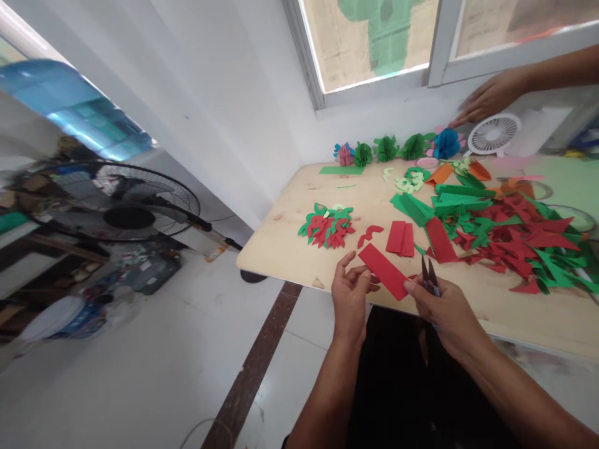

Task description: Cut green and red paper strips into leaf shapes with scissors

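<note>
A red paper strip (384, 272) is held up at a slant over the table's front edge. My left hand (350, 290) has its fingers curled at the strip's left side, the thumb against its lower edge. Pinched by its lower right corner, the strip also sits in my right hand (442, 308). That hand keeps a pair of scissors (428, 274) in its palm, the dark blades pointing up. Just beyond the strip lie curved red paper cutouts (370, 233) and folded red papers (400, 239). A pile of red and green cutouts (327, 226) rests farther left.
Red and green scraps (510, 237) heap up on the right of the wooden table (285, 231). Paper honeycomb flowers (386, 149) line the wall. Another person's hand (493, 96) reaches in near a small white fan (495, 134). A large black fan (128, 215) stands left.
</note>
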Tool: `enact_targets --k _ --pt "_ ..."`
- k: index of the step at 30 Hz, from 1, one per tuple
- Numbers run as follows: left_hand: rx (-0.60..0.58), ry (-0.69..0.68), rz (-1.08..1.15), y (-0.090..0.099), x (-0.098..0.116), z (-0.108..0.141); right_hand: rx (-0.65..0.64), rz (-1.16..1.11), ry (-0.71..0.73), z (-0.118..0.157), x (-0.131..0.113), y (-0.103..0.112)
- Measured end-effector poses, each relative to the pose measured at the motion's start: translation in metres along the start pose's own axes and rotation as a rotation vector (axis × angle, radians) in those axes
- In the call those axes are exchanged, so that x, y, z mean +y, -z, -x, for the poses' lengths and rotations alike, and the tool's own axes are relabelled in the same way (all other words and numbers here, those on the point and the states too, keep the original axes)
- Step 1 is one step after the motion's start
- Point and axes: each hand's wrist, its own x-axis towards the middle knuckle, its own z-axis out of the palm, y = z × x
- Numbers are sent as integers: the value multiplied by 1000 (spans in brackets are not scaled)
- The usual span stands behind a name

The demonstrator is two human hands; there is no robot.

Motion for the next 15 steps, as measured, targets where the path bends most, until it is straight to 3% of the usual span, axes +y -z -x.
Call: enact_targets --k 15 --pt "-7 66 33 10 -3 20 -68 -17 10 24 6 1"
